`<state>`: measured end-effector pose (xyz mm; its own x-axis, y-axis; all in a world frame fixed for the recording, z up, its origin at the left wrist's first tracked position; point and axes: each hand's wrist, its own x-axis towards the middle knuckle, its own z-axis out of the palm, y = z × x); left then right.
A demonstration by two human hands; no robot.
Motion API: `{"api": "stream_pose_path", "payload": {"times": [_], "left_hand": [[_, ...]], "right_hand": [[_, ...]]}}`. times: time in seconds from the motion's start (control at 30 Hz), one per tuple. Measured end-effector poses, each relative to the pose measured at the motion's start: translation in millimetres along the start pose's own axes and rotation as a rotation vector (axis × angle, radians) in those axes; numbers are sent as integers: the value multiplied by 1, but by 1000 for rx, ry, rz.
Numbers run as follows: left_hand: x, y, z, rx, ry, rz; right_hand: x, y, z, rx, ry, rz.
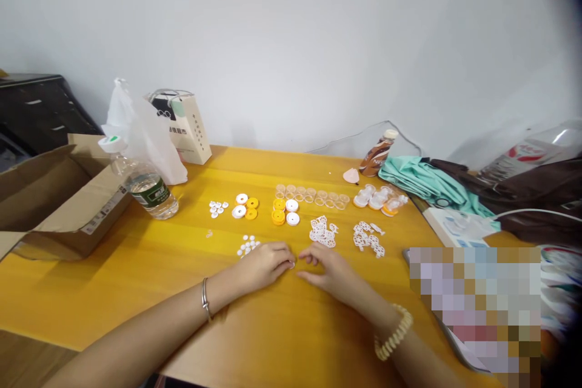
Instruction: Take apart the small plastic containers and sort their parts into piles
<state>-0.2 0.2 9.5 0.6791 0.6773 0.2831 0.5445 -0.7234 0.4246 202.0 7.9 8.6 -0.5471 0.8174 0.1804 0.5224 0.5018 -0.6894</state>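
Near the middle of the table, my left hand [268,262] has its fingers pinched on a small white piece [292,265], mostly hidden by the fingertips. Facing it from the right is my right hand [330,270], thumb and fingers apart, with nothing visible between them. Small white round pieces [246,245] lie just behind my left hand. Beyond my right hand sit white openwork plastic parts [322,233] and a second group of similar white parts [369,237]. Farther back are yellow and white discs [251,213], more stacked discs [279,216] and a double row of clear cups [313,194].
At left stand a cardboard box [68,224], a water bottle [152,191] and a paper bag [191,130]. Clear-domed pieces [377,197], a brown drink bottle [378,154] and green cloth [427,185] are at the back right. A pixelated area covers the right front.
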Motion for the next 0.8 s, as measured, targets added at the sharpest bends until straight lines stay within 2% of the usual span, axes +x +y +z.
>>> {"api": "stream_pose_path", "payload": {"times": [0.13, 0.37, 0.63, 0.8], "left_hand": [[-1, 2, 2, -6, 3, -14], [-1, 2, 6, -4, 27, 15], [-1, 12, 2, 311, 3, 63], [0, 12, -1, 217, 9, 78]], "right_hand": [[2, 0, 15, 13, 8, -21], [3, -1, 17, 24, 50, -47], [3, -3, 19, 10, 67, -42], [3, -6, 16, 10, 45, -61]]}}
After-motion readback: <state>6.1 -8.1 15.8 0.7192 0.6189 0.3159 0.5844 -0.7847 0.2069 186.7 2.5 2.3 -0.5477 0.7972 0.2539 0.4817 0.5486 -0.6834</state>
